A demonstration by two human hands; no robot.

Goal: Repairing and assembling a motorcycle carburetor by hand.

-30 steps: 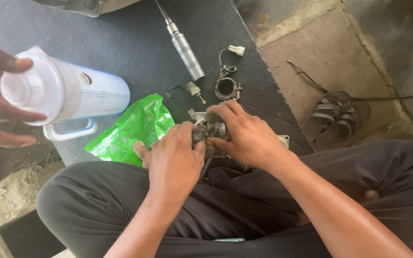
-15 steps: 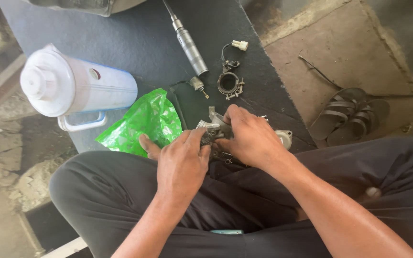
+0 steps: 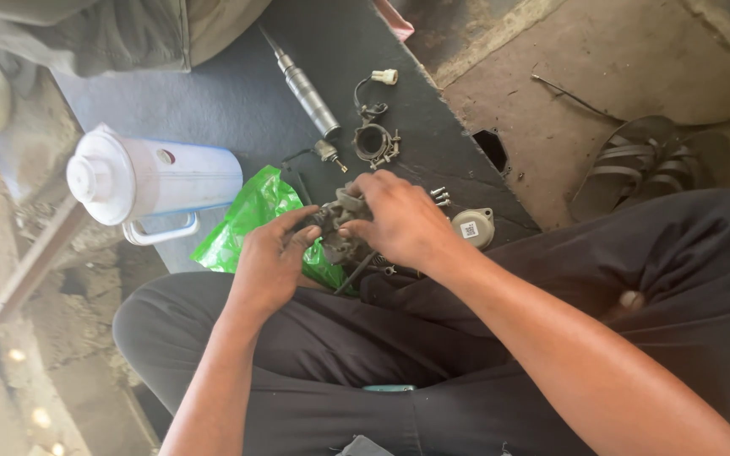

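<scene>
Gripping metal carburetor (image 3: pixel 341 226), left hand (image 3: pixel 268 266), right hand (image 3: pixel 399 221)

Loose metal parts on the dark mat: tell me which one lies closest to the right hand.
The round grey cap, just beside the right hand. The ring clamp and the long silver cylinder lie farther up the mat.

On the mat (image 3: pixel 213 93), a jug (image 3: pixel 155 181) lies on its side at the left, a plastic bag (image 3: pixel 251 224) just right of it. Both hands (image 3: pixel 274 263) (image 3: pixel 399 221) meet on the metal part (image 3: pixel 341 226) between bag and round cap (image 3: pixel 473 226). Beyond them lie a ring clamp (image 3: pixel 373 142) and a rod (image 3: pixel 307 91). Sandals (image 3: pixel 635 160) rest on the floor, far right.
</scene>
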